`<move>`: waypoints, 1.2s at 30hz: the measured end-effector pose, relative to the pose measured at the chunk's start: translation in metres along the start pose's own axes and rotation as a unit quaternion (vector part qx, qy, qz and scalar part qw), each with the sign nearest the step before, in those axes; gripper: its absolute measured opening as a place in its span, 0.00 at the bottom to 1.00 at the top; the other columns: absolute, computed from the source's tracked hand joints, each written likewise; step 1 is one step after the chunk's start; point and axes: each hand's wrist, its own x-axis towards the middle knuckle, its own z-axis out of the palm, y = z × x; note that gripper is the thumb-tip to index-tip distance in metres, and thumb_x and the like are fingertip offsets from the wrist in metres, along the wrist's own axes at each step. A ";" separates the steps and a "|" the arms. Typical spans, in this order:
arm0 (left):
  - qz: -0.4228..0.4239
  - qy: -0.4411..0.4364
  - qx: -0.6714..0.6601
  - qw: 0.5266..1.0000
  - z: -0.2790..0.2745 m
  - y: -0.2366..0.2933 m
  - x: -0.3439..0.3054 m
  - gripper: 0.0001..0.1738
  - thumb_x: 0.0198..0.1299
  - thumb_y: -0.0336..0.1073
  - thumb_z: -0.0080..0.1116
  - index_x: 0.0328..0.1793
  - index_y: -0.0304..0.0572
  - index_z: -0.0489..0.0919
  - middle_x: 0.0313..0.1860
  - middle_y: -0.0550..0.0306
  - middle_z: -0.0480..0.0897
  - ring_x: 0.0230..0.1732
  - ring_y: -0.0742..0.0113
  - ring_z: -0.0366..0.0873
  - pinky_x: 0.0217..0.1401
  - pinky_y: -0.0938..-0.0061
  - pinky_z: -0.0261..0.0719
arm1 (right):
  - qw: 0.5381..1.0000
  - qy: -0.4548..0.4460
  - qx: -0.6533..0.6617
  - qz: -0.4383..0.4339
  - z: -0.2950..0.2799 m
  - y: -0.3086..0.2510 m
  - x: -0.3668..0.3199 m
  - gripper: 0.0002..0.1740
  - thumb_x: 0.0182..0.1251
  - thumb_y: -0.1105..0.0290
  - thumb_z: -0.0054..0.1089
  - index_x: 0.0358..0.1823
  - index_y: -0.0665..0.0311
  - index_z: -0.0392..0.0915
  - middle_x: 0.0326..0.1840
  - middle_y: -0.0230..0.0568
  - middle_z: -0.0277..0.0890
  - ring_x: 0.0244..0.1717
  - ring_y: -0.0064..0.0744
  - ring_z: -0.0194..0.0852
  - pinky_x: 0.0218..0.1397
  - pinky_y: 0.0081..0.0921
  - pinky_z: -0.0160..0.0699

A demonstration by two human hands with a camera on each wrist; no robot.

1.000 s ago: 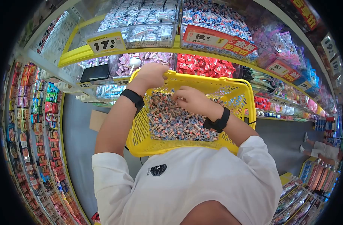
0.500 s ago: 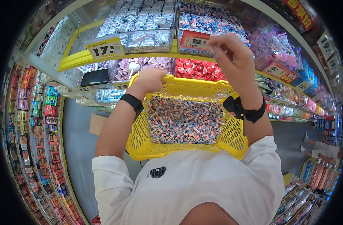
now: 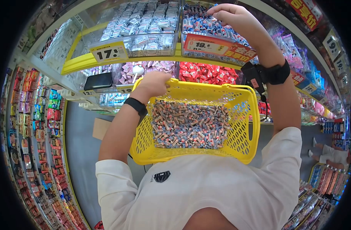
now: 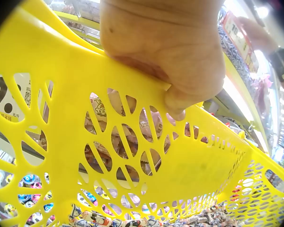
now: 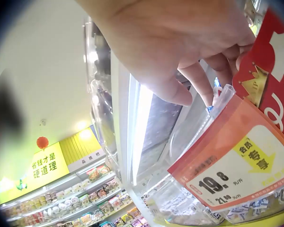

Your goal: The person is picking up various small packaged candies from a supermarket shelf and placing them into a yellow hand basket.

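Observation:
My left hand [image 3: 154,82] grips the rim of a yellow plastic basket [image 3: 240,132] at its far left corner. In the left wrist view, the thumb lies over the inner face of the basket wall [image 4: 189,163]. Small twist-wrapped candies [image 3: 190,126] cover the basket's floor. My right hand [image 3: 240,21] is raised over the upper bin of blue-and-white wrapped candies [image 3: 206,27], its fingers loosely bent. Seen from the right wrist, that hand [image 5: 165,47] hangs beyond the clear bin edge, with blue-and-white wrappers close to the fingertips.
A red price card [image 3: 206,45] stands on the bin front under my right arm. To the left is a bin of white packets [image 3: 144,27]. Below are red candies [image 3: 206,73], purple candies [image 3: 125,73] and a phone [image 3: 98,81]. A person [image 3: 332,155] is at far right.
My right hand has left the basket, risen past the price card and reached over the blue-and-white candy bin. My left hand has kept its grip on the rim.

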 end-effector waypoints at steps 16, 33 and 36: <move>-0.006 -0.003 -0.001 1.000 -0.001 0.002 -0.001 0.11 0.54 0.38 0.66 0.39 0.43 0.78 0.34 0.47 0.83 0.42 0.44 0.81 0.45 0.52 0.76 | 0.960 -0.155 -0.160 0.171 0.008 0.014 0.043 0.24 0.64 0.45 0.55 0.53 0.50 0.83 0.43 0.30 0.80 0.40 0.22 0.77 0.46 0.31 0.71; -0.011 0.001 -0.007 1.000 -0.001 0.002 -0.001 0.10 0.54 0.38 0.65 0.39 0.44 0.79 0.33 0.47 0.83 0.41 0.45 0.81 0.45 0.52 0.76 | 0.972 -0.121 -0.157 0.122 0.010 0.025 0.043 0.20 0.64 0.52 0.53 0.43 0.57 0.87 0.38 0.27 0.82 0.33 0.20 0.74 0.37 0.23 0.70; -0.011 -0.002 -0.006 1.000 -0.002 0.003 -0.001 0.10 0.54 0.38 0.66 0.39 0.44 0.79 0.33 0.47 0.83 0.41 0.45 0.81 0.45 0.52 0.76 | 0.976 -0.130 -0.143 0.105 0.012 0.028 0.044 0.18 0.65 0.54 0.55 0.43 0.57 0.87 0.38 0.27 0.83 0.33 0.20 0.73 0.36 0.21 0.71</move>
